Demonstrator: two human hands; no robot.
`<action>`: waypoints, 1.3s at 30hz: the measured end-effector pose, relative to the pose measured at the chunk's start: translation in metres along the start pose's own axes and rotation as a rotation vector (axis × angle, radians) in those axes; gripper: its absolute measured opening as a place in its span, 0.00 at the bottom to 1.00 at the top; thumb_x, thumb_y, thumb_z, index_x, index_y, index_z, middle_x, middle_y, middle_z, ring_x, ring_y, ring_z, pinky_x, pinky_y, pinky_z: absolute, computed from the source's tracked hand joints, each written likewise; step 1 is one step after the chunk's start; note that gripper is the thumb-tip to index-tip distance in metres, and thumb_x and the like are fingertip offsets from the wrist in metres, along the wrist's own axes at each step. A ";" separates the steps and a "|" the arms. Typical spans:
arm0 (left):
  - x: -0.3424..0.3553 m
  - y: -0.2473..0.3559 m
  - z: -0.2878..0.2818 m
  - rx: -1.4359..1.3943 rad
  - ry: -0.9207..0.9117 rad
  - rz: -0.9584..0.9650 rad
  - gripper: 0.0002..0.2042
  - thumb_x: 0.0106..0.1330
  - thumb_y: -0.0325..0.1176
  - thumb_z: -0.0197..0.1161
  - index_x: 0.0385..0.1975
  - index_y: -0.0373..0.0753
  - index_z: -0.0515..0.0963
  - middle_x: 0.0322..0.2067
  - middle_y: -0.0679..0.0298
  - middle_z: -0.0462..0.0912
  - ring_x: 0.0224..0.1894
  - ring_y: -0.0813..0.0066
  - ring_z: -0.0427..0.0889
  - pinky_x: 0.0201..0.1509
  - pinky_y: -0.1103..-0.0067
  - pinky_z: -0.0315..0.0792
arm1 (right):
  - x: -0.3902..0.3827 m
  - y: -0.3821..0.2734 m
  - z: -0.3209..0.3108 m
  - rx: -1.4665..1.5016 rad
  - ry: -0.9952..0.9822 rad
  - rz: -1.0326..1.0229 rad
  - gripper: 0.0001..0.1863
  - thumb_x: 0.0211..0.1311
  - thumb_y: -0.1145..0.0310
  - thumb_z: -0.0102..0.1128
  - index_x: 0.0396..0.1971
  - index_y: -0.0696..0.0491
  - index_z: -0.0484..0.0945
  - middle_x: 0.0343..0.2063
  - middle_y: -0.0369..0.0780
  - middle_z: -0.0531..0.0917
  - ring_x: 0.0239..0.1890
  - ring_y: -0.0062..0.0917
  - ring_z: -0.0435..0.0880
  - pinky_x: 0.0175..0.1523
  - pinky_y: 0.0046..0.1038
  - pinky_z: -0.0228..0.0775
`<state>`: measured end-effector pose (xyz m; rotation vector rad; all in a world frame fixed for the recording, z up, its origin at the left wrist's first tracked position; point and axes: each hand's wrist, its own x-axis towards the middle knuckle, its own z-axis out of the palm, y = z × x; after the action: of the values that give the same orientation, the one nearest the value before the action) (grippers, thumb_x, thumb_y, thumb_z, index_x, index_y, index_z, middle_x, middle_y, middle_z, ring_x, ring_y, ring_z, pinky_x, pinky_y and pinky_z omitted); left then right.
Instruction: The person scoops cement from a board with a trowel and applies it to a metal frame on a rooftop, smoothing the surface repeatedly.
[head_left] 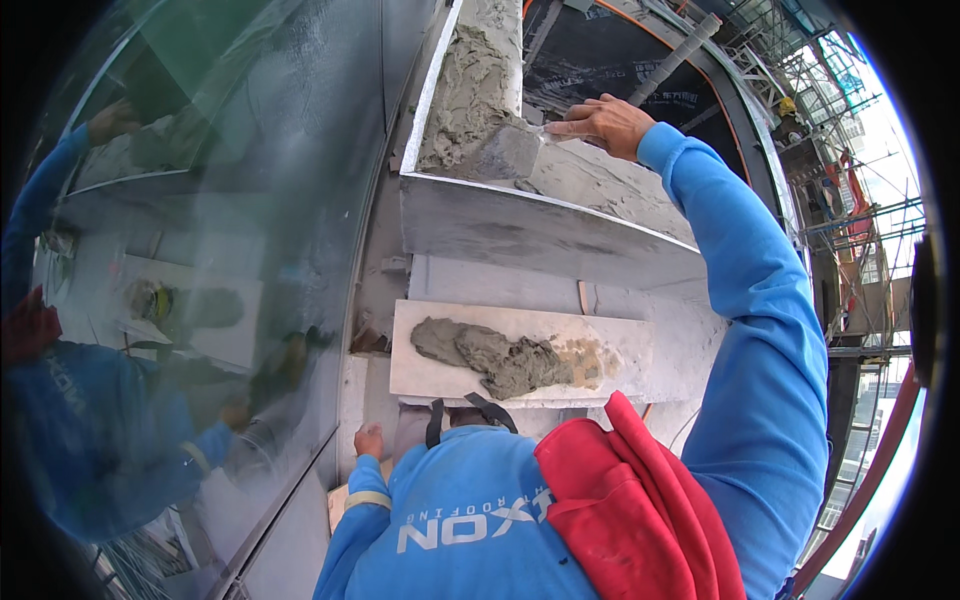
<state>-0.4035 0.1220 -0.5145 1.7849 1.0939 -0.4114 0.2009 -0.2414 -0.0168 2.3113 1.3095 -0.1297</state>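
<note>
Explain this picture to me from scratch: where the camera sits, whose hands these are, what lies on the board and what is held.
There is no machine here. One wide fisheye camera sits on a person's head and looks down, so straight edges bend and the blue sleeves enter from below. The right hand reaches up to a grey ledge and presses a small trowel, mostly hidden, into wet mortar packed in a corner. The left hand is low, resting by a wall edge; whether it grips anything cannot be told. Below the ledge lies a pale board bearing a lump of grey mortar. A red cloth hangs at the chest. On the left, glass mirrors the person. Scaffolding stands at the right.
</note>
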 end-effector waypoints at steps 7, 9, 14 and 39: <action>0.018 -0.018 -0.003 0.027 -0.011 -0.027 0.08 0.67 0.30 0.63 0.39 0.32 0.84 0.30 0.59 0.86 0.30 0.71 0.83 0.33 0.74 0.79 | -0.052 0.015 0.006 0.093 0.064 0.097 0.37 0.65 0.77 0.60 0.68 0.23 0.69 0.52 0.32 0.81 0.55 0.28 0.78 0.61 0.36 0.69; 0.025 -0.018 -0.003 0.034 -0.051 0.082 0.08 0.67 0.29 0.62 0.39 0.32 0.84 0.31 0.58 0.86 0.30 0.70 0.84 0.34 0.74 0.80 | -0.049 0.008 0.003 0.170 0.122 0.129 0.37 0.65 0.79 0.59 0.67 0.22 0.70 0.52 0.31 0.81 0.55 0.28 0.78 0.61 0.36 0.69; 0.046 0.010 -0.003 0.061 -0.049 0.149 0.11 0.63 0.33 0.63 0.39 0.35 0.85 0.35 0.51 0.88 0.39 0.60 0.87 0.47 0.70 0.78 | 0.006 -0.012 -0.001 0.059 0.224 0.107 0.37 0.67 0.77 0.56 0.67 0.18 0.68 0.56 0.31 0.80 0.58 0.27 0.78 0.60 0.37 0.70; 0.045 0.010 -0.014 0.128 -0.110 0.034 0.11 0.66 0.33 0.64 0.39 0.32 0.85 0.37 0.50 0.88 0.39 0.60 0.87 0.46 0.68 0.80 | -0.177 0.000 0.030 0.871 0.234 0.629 0.32 0.54 0.78 0.57 0.63 0.46 0.77 0.51 0.44 0.85 0.50 0.33 0.86 0.64 0.34 0.74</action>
<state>-0.3738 0.1548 -0.5330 1.8665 0.9778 -0.5627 0.1097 -0.3939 0.0109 3.4554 0.5809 -0.2622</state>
